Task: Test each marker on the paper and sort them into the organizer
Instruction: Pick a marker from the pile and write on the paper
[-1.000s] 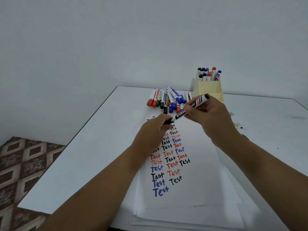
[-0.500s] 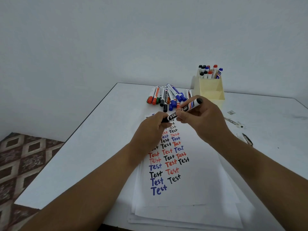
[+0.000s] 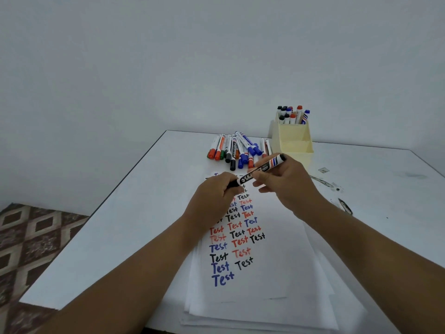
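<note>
Both hands hold one black whiteboard marker (image 3: 258, 171) slantwise above the paper (image 3: 272, 266). My left hand (image 3: 213, 196) grips its black cap end at the lower left. My right hand (image 3: 286, 184) pinches the white barrel, and the marker's black tail sticks out past its fingers. The paper carries several words "Test" in red, blue and black. Beyond it lies a pile of loose markers (image 3: 237, 149). A pale yellow organizer (image 3: 295, 141) at the back right holds several markers upright in its rear compartment.
The white table (image 3: 134, 220) has its left edge running diagonally, with patterned floor (image 3: 31, 237) beyond it. Dark scuff marks and a small scrap (image 3: 323, 169) lie on the table right of my right hand. A plain wall stands behind.
The marker and both hands have stayed almost in place over the top of the paper; the view shifted slightly. The grips look the same.
</note>
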Demonstrator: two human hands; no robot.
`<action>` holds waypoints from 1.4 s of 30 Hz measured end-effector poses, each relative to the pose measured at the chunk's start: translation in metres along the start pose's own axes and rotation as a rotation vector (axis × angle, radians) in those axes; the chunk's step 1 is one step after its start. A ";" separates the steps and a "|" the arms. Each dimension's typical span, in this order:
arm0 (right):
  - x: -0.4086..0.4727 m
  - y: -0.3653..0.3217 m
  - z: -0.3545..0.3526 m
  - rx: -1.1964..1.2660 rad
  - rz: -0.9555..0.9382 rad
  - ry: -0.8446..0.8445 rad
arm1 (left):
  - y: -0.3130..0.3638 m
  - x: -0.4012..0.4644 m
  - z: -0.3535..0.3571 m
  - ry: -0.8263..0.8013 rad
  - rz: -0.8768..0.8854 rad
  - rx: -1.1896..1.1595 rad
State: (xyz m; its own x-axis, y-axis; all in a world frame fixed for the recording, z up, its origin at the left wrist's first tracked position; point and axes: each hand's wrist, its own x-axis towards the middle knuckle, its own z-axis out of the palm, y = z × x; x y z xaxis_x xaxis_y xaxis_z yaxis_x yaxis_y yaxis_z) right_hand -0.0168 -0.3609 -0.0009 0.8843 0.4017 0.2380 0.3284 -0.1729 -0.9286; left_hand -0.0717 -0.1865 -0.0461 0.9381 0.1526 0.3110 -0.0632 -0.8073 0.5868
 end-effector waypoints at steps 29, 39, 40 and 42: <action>0.192 -0.042 -0.121 -0.568 -0.442 0.487 | -0.021 0.020 0.012 0.075 -0.217 0.307; 0.225 0.006 -0.127 -0.895 -0.042 0.223 | -0.031 0.023 0.016 0.081 -0.226 0.265; 0.227 0.014 -0.127 -0.942 -0.009 0.175 | -0.032 0.023 0.017 0.084 -0.222 0.268; 0.226 0.025 -0.127 -0.936 -0.012 0.143 | -0.032 0.024 0.017 0.077 -0.221 0.269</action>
State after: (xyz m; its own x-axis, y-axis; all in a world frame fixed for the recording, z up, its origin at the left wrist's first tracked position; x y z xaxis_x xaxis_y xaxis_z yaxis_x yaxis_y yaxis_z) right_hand 0.2338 -0.3884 0.0659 0.8912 0.3044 0.3364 0.4153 -0.8458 -0.3349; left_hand -0.0413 -0.1670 -0.0697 0.8899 0.3744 0.2605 0.2397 -0.8698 0.4312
